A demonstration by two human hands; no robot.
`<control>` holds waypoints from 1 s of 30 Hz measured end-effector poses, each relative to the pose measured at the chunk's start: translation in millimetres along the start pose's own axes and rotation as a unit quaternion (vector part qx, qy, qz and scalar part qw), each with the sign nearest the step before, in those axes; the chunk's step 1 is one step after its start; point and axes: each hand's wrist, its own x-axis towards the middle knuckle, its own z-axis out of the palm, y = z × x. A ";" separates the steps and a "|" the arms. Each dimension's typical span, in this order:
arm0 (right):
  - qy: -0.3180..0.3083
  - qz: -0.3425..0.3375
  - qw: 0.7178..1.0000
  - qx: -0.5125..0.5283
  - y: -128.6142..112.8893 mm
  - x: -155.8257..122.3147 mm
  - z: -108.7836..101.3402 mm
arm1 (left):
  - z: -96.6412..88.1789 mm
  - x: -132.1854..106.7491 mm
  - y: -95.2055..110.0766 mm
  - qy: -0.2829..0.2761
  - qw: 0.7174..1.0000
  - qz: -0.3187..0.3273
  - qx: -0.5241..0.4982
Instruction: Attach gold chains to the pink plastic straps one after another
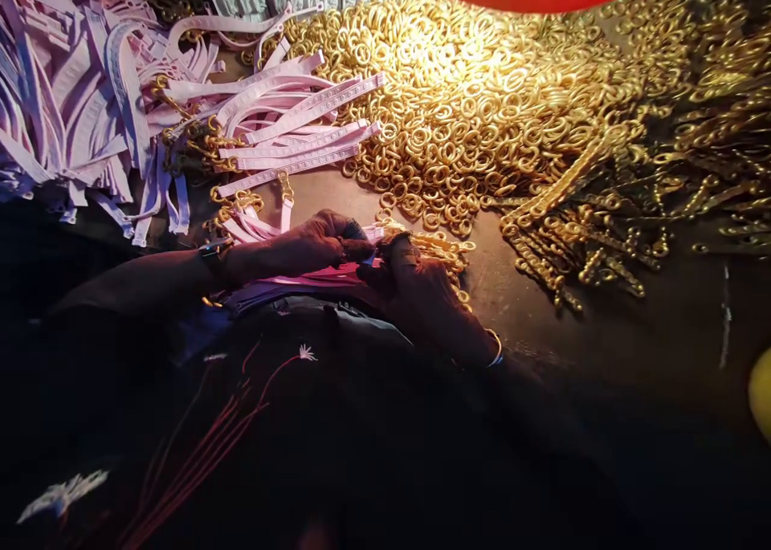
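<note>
Pink plastic strap (301, 275) lay sideways under left hand (319, 241), end reaching right hand (422, 293) — fingers (356, 250) clenched, grip on strap unclear.

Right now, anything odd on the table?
A thin white streak on the dark tabletop, far right, stands alone on the bare surface; scratch or thread, cannot tell. Also, a loose cluster of gold rings sits by the right hand, beyond the main heap.
</note>
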 end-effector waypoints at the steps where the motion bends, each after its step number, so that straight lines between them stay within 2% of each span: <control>1: -0.001 0.006 1.000 0.001 -1.0 -5.3 2.8 | 3.7 -5.4 -3.1 -0.005 1.000 -0.010 -0.008; 5: -0.005 0.042 0.998 0.040 -1.9 -11.3 9.0 | 12.8 -18.2 -6.3 0.001 0.998 -0.027 -0.061; 10: -0.061 0.044 0.993 0.095 0.3 -2.5 10.4 | 11.4 -11.5 -16.5 0.011 0.997 -0.012 -0.082; 16: -0.084 0.050 0.992 0.076 5.1 5.7 12.8 | 6.4 3.9 -40.2 -0.042 0.992 0.010 -0.117; 21: -0.099 0.020 0.995 0.026 5.3 13.0 10.1 | 5.7 10.6 -40.5 -0.041 0.994 0.020 -0.096; 23: -0.108 -0.002 0.994 0.001 2.5 15.6 4.0 | -0.1 13.2 -33.7 -0.050 0.997 0.015 -0.049; 26: -0.105 -0.014 0.992 -0.064 -3.0 17.4 -9.3 | -20.0 14.5 -14.1 -0.048 0.994 0.028 0.097; 28: -0.087 -0.019 0.991 -0.099 -4.8 18.2 -17.2 | -37.6 11.1 4.0 -0.005 0.970 0.062 0.237; 30: -0.063 -0.025 0.990 -0.122 -2.8 20.5 -20.4 | -53.3 4.9 20.2 0.041 0.920 0.073 0.382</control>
